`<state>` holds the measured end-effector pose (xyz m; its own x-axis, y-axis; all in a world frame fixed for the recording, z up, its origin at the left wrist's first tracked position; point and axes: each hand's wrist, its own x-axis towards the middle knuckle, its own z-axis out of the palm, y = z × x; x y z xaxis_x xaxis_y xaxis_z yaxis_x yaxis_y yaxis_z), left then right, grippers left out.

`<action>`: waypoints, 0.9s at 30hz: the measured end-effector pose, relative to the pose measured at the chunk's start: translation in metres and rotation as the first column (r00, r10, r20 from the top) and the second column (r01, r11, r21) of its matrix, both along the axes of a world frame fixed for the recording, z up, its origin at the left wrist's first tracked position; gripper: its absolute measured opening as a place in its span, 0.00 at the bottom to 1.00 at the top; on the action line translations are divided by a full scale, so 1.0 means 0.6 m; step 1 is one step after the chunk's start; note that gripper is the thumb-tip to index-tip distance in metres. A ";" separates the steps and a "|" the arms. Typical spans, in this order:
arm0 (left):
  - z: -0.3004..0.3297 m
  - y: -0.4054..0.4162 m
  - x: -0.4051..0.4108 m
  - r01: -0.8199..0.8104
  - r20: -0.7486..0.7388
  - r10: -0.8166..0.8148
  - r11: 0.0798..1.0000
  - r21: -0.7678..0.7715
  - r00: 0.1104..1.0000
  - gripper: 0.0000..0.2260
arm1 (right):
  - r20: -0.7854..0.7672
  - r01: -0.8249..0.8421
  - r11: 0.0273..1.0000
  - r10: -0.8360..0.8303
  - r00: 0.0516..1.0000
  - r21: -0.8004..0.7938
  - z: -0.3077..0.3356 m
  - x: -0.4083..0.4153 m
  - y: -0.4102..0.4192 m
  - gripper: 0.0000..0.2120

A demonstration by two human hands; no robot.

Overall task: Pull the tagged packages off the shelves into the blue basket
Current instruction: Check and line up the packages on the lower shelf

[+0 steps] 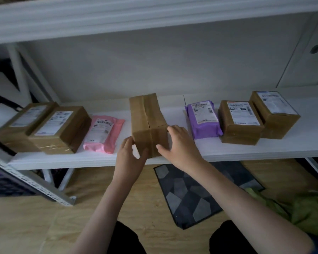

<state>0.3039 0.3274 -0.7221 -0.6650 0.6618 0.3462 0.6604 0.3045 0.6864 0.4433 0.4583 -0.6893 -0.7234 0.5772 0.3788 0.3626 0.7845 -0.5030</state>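
Both hands on the taped box at the shelf's front edge.

I see a white shelf (228, 151) carrying a row of parcels, with wood floor and a grey patterned mat (187, 195) below it. Between the two grips stands the plain taped cardboard box (148, 123), no label visible on its top. Left hand (129, 158) curls round its near left corner; right hand (180, 143) grips the near right side, thumb on the front face, fingers bent over the edge. Left of the left grip lie a pink mailer (104, 133) and two labelled brown boxes (61, 129), (24, 125). Right of the right grip lie a purple mailer (203, 120) and two more labelled brown boxes (240, 121), (274, 114). I cannot see the blue basket.
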 end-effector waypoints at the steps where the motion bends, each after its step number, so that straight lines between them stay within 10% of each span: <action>1: 0.002 0.010 0.011 0.017 0.034 -0.018 1.000 0.021 0.999 0.16 | -0.035 0.007 1.000 -0.007 0.999 0.001 0.001 0.000 -0.003 0.28; 10: -0.005 0.069 0.069 0.139 0.085 -0.140 0.990 0.021 0.986 0.25 | -0.040 0.169 0.985 -0.167 0.985 0.045 -0.026 0.087 0.049 0.25; 16: 0.046 0.087 0.068 0.190 -0.145 -0.196 0.980 -0.053 0.970 0.41 | -0.103 0.111 0.992 -0.117 0.988 -0.060 -0.057 0.106 0.066 0.15; 20: 0.082 0.097 0.056 0.203 -0.414 -0.249 0.967 -0.152 0.875 0.35 | -0.095 0.125 0.991 -0.130 0.987 -0.055 -0.087 0.109 0.062 0.10; 27: 0.063 0.059 0.030 0.108 -0.377 -0.138 0.989 -0.100 0.916 0.26 | 0.108 0.162 0.984 -0.153 0.982 -0.078 -0.098 0.089 0.073 0.20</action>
